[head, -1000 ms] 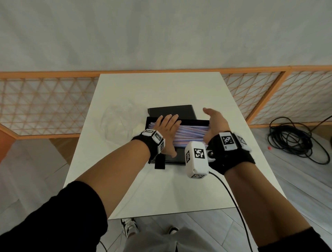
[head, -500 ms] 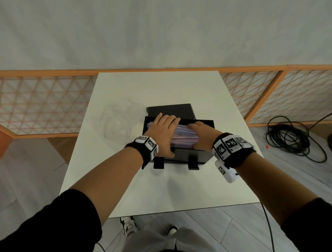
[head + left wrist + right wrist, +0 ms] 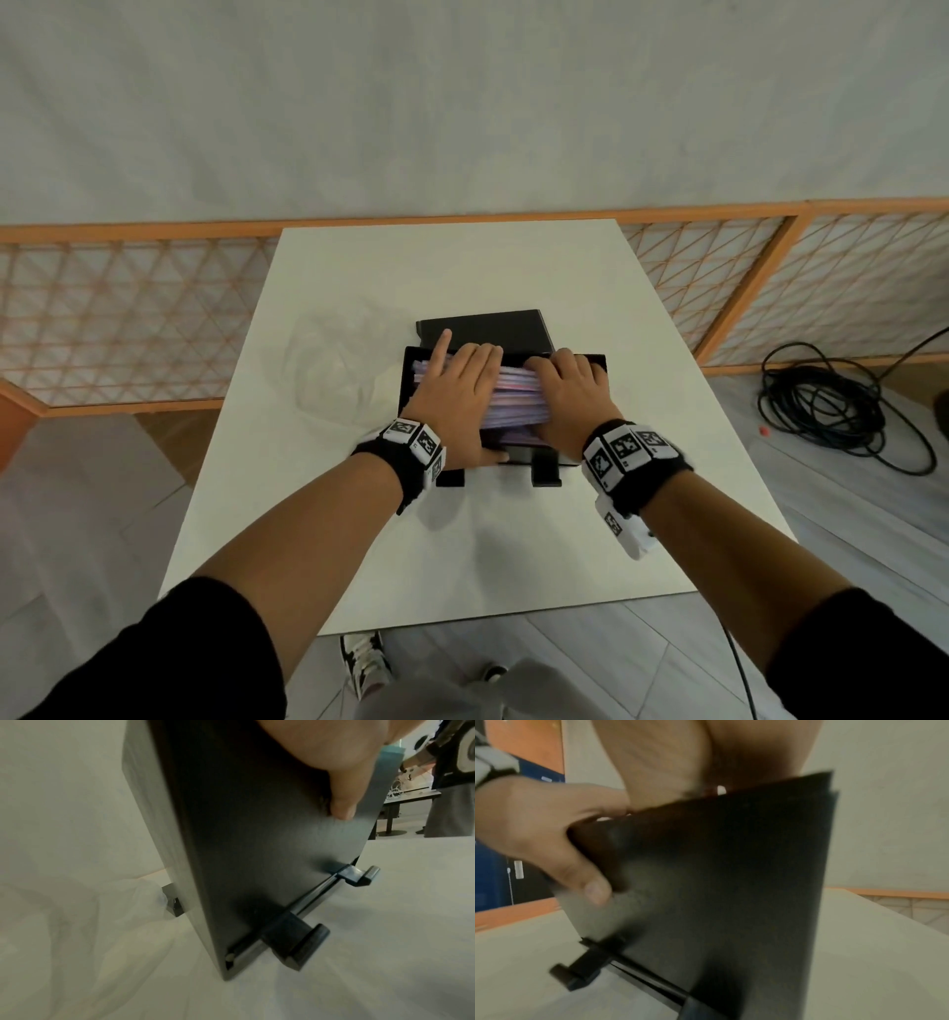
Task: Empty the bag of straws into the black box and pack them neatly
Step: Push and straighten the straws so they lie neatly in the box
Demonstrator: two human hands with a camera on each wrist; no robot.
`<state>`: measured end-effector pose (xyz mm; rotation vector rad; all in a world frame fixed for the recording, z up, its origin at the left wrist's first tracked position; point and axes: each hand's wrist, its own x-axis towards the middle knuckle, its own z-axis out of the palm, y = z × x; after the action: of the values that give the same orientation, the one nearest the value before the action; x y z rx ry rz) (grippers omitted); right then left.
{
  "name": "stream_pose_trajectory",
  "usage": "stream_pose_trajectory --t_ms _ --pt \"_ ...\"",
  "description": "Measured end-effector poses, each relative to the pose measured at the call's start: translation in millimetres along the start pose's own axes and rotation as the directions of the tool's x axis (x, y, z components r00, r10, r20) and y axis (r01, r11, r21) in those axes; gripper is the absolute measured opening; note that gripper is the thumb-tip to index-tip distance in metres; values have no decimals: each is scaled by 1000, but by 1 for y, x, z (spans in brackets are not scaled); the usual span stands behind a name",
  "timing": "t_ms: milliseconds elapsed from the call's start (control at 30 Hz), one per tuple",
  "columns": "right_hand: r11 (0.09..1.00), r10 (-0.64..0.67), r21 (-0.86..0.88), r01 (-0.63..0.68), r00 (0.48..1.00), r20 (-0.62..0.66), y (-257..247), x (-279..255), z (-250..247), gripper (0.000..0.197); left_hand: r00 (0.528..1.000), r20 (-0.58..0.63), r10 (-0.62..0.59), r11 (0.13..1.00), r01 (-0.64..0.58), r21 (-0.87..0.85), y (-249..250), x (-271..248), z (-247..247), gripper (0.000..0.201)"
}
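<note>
Pressing down from above, both hands lie on a stack of pale purple and pink straws (image 3: 513,398) that fills the open black rectangular box (image 3: 598,361) at the centre of the head view, on the white rectangular table (image 3: 462,267). The left hand (image 3: 457,395) covers the left part of the stack, its index finger stretched toward the far rim, its other fingers bent over the straws and its thumb (image 3: 342,809) pressed against the box's near outer wall. The right hand (image 3: 570,401) covers the right part, fingers curled over the straws at the far side; whether it grips them cannot be told. Two black clip-like feet (image 3: 295,945) project from the base of the near wall onto the table. Directly behind the box lies its flat black lid (image 3: 482,329). To the left of the box, the crumpled clear plastic bag (image 3: 334,370) rests on the table. At the right edge of the frame, a coiled black cable (image 3: 832,406) lies on the floor.
</note>
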<state>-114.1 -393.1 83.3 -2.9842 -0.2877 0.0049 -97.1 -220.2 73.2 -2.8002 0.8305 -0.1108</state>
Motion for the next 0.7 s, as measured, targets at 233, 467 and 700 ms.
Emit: stream_pose_trajectory --t_ms 233,467,700 --pt "998 -54 26 50 988 142 11 -4 -17 85 1000 -13 11 1000 -11 -27 -3 -1 0 123" --pt "995 -44 -87 58 987 156 -6 -2 -3 74 1000 -11 14 997 -15 -77 2 -7 3 122" --pt "991 -49 -127 42 997 -57 -3 -1 -1 67 999 36 -33 998 35 -61 3 -2 3 122"
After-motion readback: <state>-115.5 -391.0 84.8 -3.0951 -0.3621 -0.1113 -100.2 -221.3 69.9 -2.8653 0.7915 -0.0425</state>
